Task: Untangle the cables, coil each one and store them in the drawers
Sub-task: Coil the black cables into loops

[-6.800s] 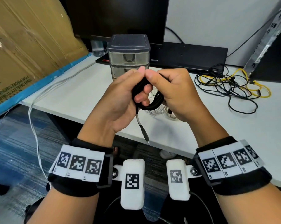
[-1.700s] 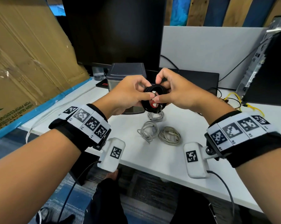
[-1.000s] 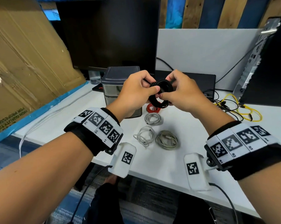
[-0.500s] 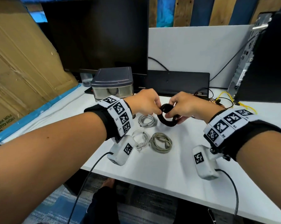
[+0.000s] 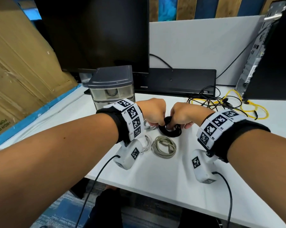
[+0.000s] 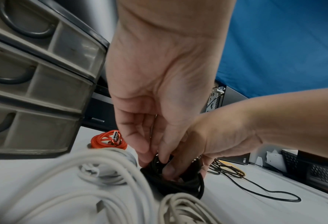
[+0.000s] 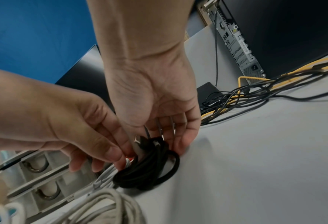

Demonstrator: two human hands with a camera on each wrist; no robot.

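A black cable coil (image 5: pixel 170 132) lies on the white desk (image 5: pixel 155 170), just beyond a grey coil (image 5: pixel 163 146). My left hand (image 5: pixel 157 123) pinches the black coil's left rim, fingertips (image 6: pixel 146 151) on the black coil (image 6: pixel 178 183). My right hand (image 5: pixel 174 125) grips its right side, thumb inside the ring; in the right wrist view its fingers (image 7: pixel 182 144) lie along the black coil (image 7: pixel 149 171). The grey drawer unit (image 5: pixel 112 86) stands behind my left wrist, drawers closed. A black and yellow cable tangle (image 5: pixel 229 104) lies at the back right.
A red coil (image 6: pixel 109 139) and white coils (image 6: pixel 101 171) lie by the drawer unit (image 6: pixel 34 75). A monitor (image 5: pixel 97 33) stands behind, a PC tower (image 5: pixel 270 55) at the right, cardboard (image 5: pixel 20 63) at the left. The desk's front edge is near me.
Both hands have lowered the black coil from chest height down onto the desk beside the grey coils. My view has tilted up and nearer to the desk.
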